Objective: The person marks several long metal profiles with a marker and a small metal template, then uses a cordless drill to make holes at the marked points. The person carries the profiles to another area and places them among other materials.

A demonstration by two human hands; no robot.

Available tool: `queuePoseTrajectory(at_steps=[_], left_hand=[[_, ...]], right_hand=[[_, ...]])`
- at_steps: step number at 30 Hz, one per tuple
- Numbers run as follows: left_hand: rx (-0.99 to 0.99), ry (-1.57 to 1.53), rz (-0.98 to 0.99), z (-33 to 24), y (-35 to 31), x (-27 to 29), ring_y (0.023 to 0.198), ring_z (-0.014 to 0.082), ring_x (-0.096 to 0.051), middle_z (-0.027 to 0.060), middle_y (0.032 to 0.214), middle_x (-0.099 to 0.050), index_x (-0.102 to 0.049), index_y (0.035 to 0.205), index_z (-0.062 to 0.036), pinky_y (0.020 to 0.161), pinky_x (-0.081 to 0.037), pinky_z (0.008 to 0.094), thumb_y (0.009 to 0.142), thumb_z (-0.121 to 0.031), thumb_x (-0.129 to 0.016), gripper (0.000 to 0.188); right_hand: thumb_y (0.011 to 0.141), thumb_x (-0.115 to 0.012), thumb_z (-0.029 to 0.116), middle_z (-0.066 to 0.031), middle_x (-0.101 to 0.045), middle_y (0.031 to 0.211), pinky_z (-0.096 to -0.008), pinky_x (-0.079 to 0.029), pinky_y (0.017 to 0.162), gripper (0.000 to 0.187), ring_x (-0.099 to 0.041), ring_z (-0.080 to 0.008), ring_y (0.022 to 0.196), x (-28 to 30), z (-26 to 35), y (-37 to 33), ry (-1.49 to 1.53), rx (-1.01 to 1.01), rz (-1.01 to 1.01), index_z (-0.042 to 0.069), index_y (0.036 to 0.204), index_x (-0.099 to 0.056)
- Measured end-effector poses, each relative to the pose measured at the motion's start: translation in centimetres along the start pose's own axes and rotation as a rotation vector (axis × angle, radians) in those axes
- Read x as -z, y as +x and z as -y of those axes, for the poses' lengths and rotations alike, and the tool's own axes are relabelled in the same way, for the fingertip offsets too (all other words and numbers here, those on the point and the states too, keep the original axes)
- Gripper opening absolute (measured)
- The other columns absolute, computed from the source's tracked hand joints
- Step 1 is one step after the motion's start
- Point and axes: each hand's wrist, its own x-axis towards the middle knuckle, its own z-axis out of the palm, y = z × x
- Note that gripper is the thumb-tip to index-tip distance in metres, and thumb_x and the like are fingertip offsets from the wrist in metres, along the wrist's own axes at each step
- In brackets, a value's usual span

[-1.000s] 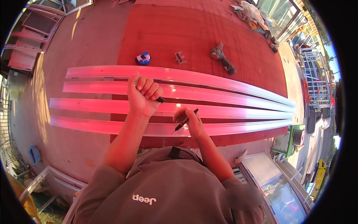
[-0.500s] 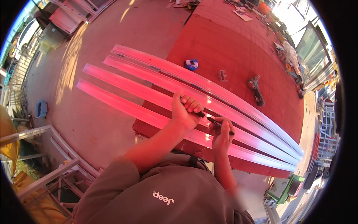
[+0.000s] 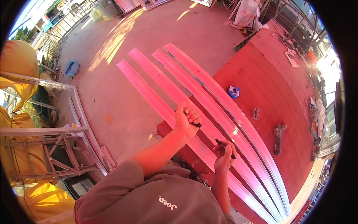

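My right hand point(image 3: 223, 160) grips a black marker pen point(image 3: 220, 144), its tip uncovered and pointing up and left over the long metal profiles point(image 3: 147, 91). Closed in a fist, my left hand point(image 3: 184, 122) holds a black marker cap point(image 3: 197, 125) that sticks out beside the little finger. A gap separates cap and pen. Several of these pale profiles lie side by side across the red-covered table point(image 3: 242, 74), and their far left ends reach out past its edge. Both hands are above the nearer profiles.
On the table beyond the profiles are a blue tape measure point(image 3: 234, 92), a small metal bracket point(image 3: 255, 114) and a dark cordless power tool point(image 3: 278, 140). A blue tub point(image 3: 71, 68) stands on the floor at left. Nearer are a metal frame point(image 3: 80, 108) and yellow sheeting point(image 3: 18, 59).
The marker and its cap, close together before, are now apart; my right hand has moved lower. My view has turned, so the profiles run more steeply across it.
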Motion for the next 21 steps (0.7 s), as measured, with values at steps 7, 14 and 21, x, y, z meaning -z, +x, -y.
queuePoseTrajectory(at_steps=[7, 14, 21], left_hand=[[-0.379, 0.054, -0.305, -15.9, 3.8, 8.3, 0.049, 0.0114, -0.031, -0.0049, 0.06, -0.032, -0.041, 0.071, -0.0196, 0.05, -0.032, 0.0304, 0.102, -0.031, -0.06, 0.038], [-0.362, -0.021, -0.486, -28.8, 11.2, 17.2, 0.049, 0.0112, -0.031, -0.005, 0.06, -0.033, -0.042, 0.073, -0.0193, 0.05, -0.032, 0.0306, 0.104, -0.032, -0.054, 0.036], [-0.309, -0.066, -0.62, -41.6, 15.8, 18.4, 0.048, 0.0112, -0.033, -0.0055, 0.06, -0.034, -0.043, 0.073, -0.0202, 0.049, -0.033, 0.0308, 0.105, -0.033, -0.055, 0.036]], right_hand=[[0.109, -0.06, 0.021, -0.0105, -0.074, 0.098, -0.0316, -0.058, 0.078, 0.029, -0.071, -0.0162, 0.085, -7.1, -4.0, 7.3, -0.221, -0.001, 0.192, -0.002, 0.122, -0.071], [0.105, -0.062, 0.014, -0.0037, -0.073, 0.099, -0.0265, -0.053, 0.081, 0.023, -0.066, -0.0095, 0.089, -27.4, -12.6, 21.9, -0.3, 0.026, 0.305, -0.001, 0.119, -0.073], [0.102, -0.065, 0.018, 0.0014, -0.07, 0.097, -0.0235, -0.049, 0.079, 0.025, -0.061, -0.0056, 0.089, -41.8, -23.1, 36.2, -0.446, -0.104, 0.333, 0.002, 0.118, -0.076]])
